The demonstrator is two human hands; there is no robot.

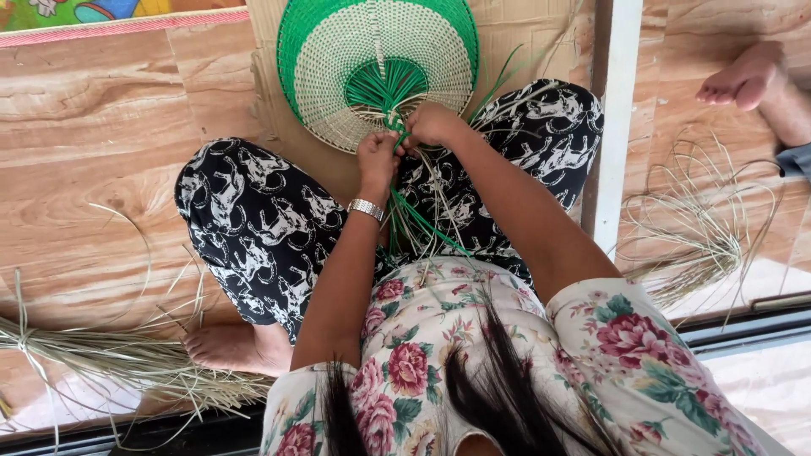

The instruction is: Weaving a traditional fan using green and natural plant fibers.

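A round woven fan (378, 63) of green and cream strips lies on the floor in front of my crossed legs. Its loose strip ends (414, 215) run back toward me, green and pale together. My left hand (377, 156), a metal watch on its wrist, pinches the strips at the fan's base. My right hand (431, 125) grips the same bunch just beside it, the two hands touching. The fingertips are hidden among the strips.
A tied bundle of pale straw strips (101, 355) lies at the lower left, another loose bundle (701, 228) at the right. Another person's bare foot (748, 76) shows at the upper right. A white door-frame post (615, 127) stands beside my right knee. Cardboard (524, 34) lies under the fan.
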